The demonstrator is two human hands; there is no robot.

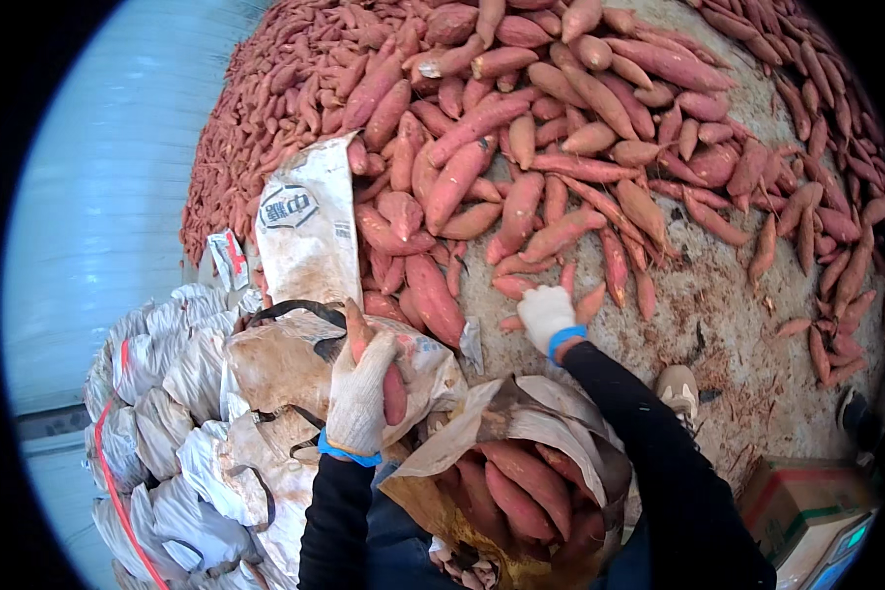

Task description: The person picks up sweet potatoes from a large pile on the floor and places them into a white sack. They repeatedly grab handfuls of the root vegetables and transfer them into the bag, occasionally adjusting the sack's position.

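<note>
My left hand, in a white knit glove with a blue cuff band, grips a sweet potato; its pointed end sticks out past the thumb. On the dirty floor, my right hand, gloved the same way, is down among small sweet potatoes at the near edge of the pile. Its fingers point away and are partly hidden, so whether they hold one cannot be seen. Between my legs stands an open woven sack with large sweet potatoes inside.
A huge heap of sweet potatoes spreads ahead, with another pile to the right. Woven bags lie at left beside stacked white sacks and a red strap. A cardboard box and a device with a lit display stand lower right.
</note>
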